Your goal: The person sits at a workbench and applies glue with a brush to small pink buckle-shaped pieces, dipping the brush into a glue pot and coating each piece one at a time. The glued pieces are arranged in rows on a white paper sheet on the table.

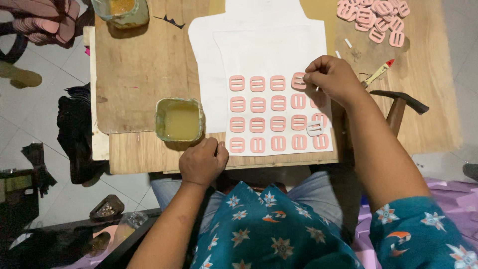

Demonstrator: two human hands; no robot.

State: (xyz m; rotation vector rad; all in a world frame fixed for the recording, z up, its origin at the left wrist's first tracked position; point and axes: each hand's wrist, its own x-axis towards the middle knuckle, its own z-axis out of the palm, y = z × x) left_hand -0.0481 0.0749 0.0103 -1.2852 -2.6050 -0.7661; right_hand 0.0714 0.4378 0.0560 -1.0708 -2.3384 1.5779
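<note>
Pink slotted buckle-shaped piece (298,80) at the far right of the grid on the white paper sheet (271,50) is pinched by the right hand (334,78), fingers closed on it. Square it with its row. Left hand (203,162), curled, holds nothing, resting on the wooden counter (139,69) edge near the yellowish glue tub (180,119).

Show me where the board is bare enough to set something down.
Bare wood lies between the upper glue tub, the lower glue tub and the white sheet. More lies at the right edge, below the loose pink pieces. The pink grid, under the right hand, is crowded.
</note>
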